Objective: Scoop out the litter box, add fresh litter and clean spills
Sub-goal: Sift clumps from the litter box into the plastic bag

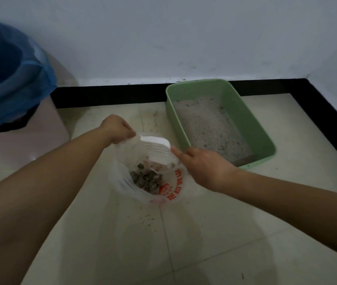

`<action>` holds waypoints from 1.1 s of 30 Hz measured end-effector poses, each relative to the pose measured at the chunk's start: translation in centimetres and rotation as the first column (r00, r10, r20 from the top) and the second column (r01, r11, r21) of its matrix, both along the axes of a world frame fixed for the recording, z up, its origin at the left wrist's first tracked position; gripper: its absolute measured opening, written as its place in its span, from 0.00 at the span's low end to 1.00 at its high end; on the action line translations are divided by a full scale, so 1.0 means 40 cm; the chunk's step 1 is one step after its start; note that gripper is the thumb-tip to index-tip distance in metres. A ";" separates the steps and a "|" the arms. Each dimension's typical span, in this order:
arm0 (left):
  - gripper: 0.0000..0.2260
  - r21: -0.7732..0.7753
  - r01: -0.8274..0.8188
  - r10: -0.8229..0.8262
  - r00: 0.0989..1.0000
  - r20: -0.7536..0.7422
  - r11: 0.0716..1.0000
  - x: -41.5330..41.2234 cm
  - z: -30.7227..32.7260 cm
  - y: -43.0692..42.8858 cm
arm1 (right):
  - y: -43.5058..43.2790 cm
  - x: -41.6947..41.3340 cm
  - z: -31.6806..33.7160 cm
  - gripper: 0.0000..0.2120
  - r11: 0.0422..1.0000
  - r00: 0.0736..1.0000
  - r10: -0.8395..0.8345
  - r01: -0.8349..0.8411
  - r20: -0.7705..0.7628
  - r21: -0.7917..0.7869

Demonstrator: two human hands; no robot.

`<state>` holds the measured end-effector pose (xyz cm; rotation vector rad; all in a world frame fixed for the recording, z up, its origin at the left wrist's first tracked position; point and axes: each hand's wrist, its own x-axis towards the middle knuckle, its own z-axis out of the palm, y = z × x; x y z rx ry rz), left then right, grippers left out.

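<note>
- Far left: a bin (9, 79) lined with a blue bag is standing by the wall, well apart from the work. Nothing is going into it.
- Your left hand (118, 128) is pinching the rim of the plastic bag (125, 182), fingers curled on the film, holding its mouth open.
- Dark clumps (147, 179) are lying in the bag's bottom, so scooping is judged well under way.
- Your right hand (204, 167) is gripping the white scoop (155, 149), tipping it over the bag's mouth with the index finger stretched along it. The handle is hidden under the hand.
- Spilled grains (147, 221) are lying on the floor (204, 233) near the bag, so clean-up is not yet done.
- Right: the green litter box (241, 112) is sitting on the floor against the wall. Its litter (210, 128) is lying shallow, with bare bottom showing at the near end. Judgement: fresh litter is not yet added.
</note>
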<state>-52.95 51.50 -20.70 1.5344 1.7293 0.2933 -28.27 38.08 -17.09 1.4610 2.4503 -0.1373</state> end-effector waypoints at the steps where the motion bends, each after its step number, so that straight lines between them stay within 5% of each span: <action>1: 0.10 -0.025 0.006 -0.005 1.000 0.011 1.000 -0.003 0.010 0.007 | 0.013 0.003 0.021 0.33 0.999 0.996 -0.046 0.044 -0.074 -0.026; 6: 0.11 -0.061 0.084 -0.081 0.996 0.047 0.995 0.024 0.048 0.009 | 0.073 0.018 0.133 0.18 0.949 0.875 -0.315 0.283 -0.368 -0.141; 15: 0.10 0.097 0.154 -0.162 0.984 0.079 0.983 0.215 0.117 0.017 | 0.183 0.222 0.173 0.15 0.700 0.689 -0.712 0.684 -0.133 -0.204; 18: 0.09 0.096 0.130 -0.136 0.989 0.066 0.987 0.309 0.107 0.016 | 0.202 0.328 0.122 0.12 0.673 0.692 -0.721 0.714 0.046 -0.196; 20: 0.18 0.076 0.104 -0.105 0.994 0.005 0.992 0.369 0.088 0.002 | 0.214 0.384 0.082 0.11 0.672 0.701 -0.701 0.710 0.129 -0.208; 26: 0.26 -0.048 -0.047 0.042 0.995 -0.090 0.998 0.484 0.018 -0.017 | 0.224 0.472 0.052 0.13 0.856 0.852 -0.498 0.513 0.159 -0.064; 33: 0.24 0.053 -0.090 0.102 0.958 -0.269 0.994 0.542 -0.052 0.002 | 0.391 0.503 -0.036 0.17 0.933 0.922 -0.334 0.293 0.197 0.211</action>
